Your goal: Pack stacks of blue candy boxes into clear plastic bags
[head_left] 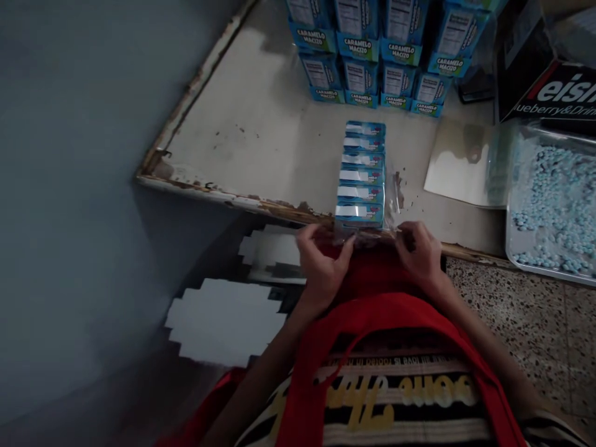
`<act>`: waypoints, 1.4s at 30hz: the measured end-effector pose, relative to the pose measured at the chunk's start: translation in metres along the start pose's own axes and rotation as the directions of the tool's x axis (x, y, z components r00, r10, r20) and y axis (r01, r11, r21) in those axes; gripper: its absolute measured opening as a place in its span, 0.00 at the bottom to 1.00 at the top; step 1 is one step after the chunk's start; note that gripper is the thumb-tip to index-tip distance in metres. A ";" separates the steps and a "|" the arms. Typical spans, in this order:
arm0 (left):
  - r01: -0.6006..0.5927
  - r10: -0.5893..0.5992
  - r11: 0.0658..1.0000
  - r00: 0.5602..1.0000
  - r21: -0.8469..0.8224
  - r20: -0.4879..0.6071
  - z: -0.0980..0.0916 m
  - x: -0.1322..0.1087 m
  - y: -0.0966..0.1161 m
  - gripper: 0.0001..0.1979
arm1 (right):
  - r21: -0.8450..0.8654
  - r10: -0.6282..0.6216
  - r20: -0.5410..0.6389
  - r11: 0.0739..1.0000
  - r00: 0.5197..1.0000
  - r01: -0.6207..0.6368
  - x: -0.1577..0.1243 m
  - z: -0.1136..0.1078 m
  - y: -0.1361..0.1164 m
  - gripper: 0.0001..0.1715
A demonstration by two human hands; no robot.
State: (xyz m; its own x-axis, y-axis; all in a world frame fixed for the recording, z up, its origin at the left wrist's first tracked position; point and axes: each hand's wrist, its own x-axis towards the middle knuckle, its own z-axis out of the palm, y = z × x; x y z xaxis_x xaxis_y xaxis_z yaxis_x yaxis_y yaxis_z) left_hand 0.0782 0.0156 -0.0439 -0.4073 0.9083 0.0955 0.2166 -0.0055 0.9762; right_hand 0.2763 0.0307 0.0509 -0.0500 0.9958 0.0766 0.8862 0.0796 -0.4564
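Observation:
A row of small blue candy boxes (361, 177) lies at the table's front edge inside clear plastic wrap (392, 202). Loose film sticks out on its right side and along its near end. My left hand (323, 264) is at the near left corner, its thumb on the film and its fingers curled, partly hidden by the edge. At the near right corner, my right hand (420, 251) pinches the loose film between thumb and fingers.
Stacked blue "Caramelo Macizo" packs (356, 74) stand at the back. To the right are a metal tray (552, 273) of small blue candies, a pale sheet (459, 167) and a black carton (554, 90). White cut sheets (228, 320) lie below the chipped table edge (233, 200), near the wall.

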 end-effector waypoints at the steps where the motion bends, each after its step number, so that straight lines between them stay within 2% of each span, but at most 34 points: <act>1: 0.125 -0.125 0.992 0.989 0.002 0.077 -0.002 -0.002 -0.001 0.18 | 0.029 0.016 0.053 0.999 0.998 -0.018 -0.001 -0.010 -0.001 0.05; 3: 0.290 -0.278 0.957 0.929 -0.017 0.243 -0.013 0.002 -0.005 0.16 | 0.130 0.016 0.184 0.991 0.983 -0.041 -0.001 -0.034 -0.003 0.13; 4: 0.315 -0.284 0.948 0.905 -0.052 0.317 -0.021 0.008 -0.008 0.17 | 0.196 0.018 0.224 0.979 0.974 -0.063 0.000 -0.046 -0.003 0.18; 5: 0.308 -0.251 0.946 0.894 -0.100 0.372 -0.029 0.014 -0.011 0.23 | 0.271 0.039 0.227 0.957 0.973 -0.102 0.004 -0.054 -0.003 0.21; 8: 0.234 -0.103 0.949 0.865 -0.213 0.492 -0.049 0.033 -0.022 0.59 | 0.518 0.208 0.065 0.829 0.976 -0.211 0.035 -0.060 0.004 0.17; 9: 0.226 -0.069 0.944 0.845 -0.238 0.530 -0.052 0.039 -0.025 0.63 | 0.580 0.253 0.016 0.786 0.967 -0.215 0.053 -0.055 0.008 0.17; 10: 0.235 -0.048 0.935 0.826 -0.266 0.562 -0.052 0.045 -0.029 0.61 | 0.621 0.269 -0.020 0.758 0.963 -0.199 0.074 -0.048 0.013 0.17; 11: 0.261 -0.044 0.917 0.817 -0.300 0.575 -0.049 0.053 -0.032 0.54 | 0.636 0.256 -0.043 0.753 0.966 -0.172 0.097 -0.039 0.018 0.19; 12: 0.298 -0.064 0.893 0.827 -0.338 0.559 -0.044 0.063 -0.034 0.46 | 0.630 0.224 -0.054 0.764 0.973 -0.141 0.122 -0.029 0.023 0.21; 14: 0.364 -0.176 0.838 0.886 -0.407 0.429 -0.024 0.090 -0.038 0.33 | 0.592 0.148 -0.032 0.800 0.988 -0.100 0.171 -0.010 0.030 0.25; 16: 0.393 -0.282 0.806 0.912 -0.441 0.298 0.008 0.127 -0.041 0.27 | 0.561 0.105 0.055 0.819 0.993 -0.118 0.209 0.009 0.035 0.33; 17: 0.398 -0.282 0.797 0.910 -0.455 0.303 0.026 0.148 -0.044 0.28 | 0.551 0.093 0.118 0.822 0.989 -0.143 0.222 0.018 0.036 0.36; 19: 0.421 -0.208 0.765 0.877 -0.487 0.432 0.062 0.184 -0.049 0.32 | 0.548 0.077 0.229 0.814 0.970 -0.194 0.237 0.032 0.036 0.38; 22: 0.486 -0.092 0.733 0.764 -0.475 0.639 0.104 0.215 -0.058 0.36 | 0.621 0.090 0.303 0.737 0.949 -0.268 0.235 0.044 0.035 0.34; 24: 0.541 -0.110 0.699 0.728 -0.468 0.677 0.116 0.217 -0.064 0.35 | 0.714 0.131 0.326 0.615 0.936 -0.335 0.226 0.045 0.038 0.32; 26: 0.600 -0.171 0.635 0.723 -0.487 0.669 0.119 0.213 -0.070 0.33 | 0.775 0.146 0.361 0.502 0.921 -0.384 0.216 0.042 0.045 0.31; 29: 0.647 -0.232 0.547 0.727 -0.531 0.646 0.116 0.208 -0.077 0.31 | 0.808 0.179 0.349 0.439 0.920 -0.392 0.204 0.038 0.056 0.25; 33: 0.656 -0.262 0.550 0.723 -0.517 0.639 0.115 0.211 -0.075 0.26 | 0.814 0.229 0.302 0.444 0.925 -0.376 0.202 0.042 0.061 0.21; 35: 0.645 -0.217 0.539 0.728 -0.542 0.651 0.115 0.215 -0.068 0.26 | 0.815 0.216 0.308 0.443 0.927 -0.374 0.206 0.048 0.058 0.24; 38: 0.626 -0.114 0.465 0.743 -0.626 0.659 0.115 0.217 -0.057 0.27 | 0.817 0.210 0.279 0.461 0.937 -0.347 0.210 0.056 0.051 0.28; 42: 0.607 -0.114 0.455 0.765 -0.651 0.634 0.116 0.213 -0.050 0.28 | 0.811 0.241 0.208 0.499 0.948 -0.305 0.209 0.064 0.040 0.33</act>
State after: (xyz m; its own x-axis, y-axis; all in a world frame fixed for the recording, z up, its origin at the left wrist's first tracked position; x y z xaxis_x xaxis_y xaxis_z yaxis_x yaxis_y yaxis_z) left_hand 0.0838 0.2583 -0.0950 0.2264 0.9606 -0.1613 -0.7264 0.2768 0.6290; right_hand 0.2719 0.2447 -0.0077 0.0706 0.9725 -0.2221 0.0845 -0.2277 -0.9701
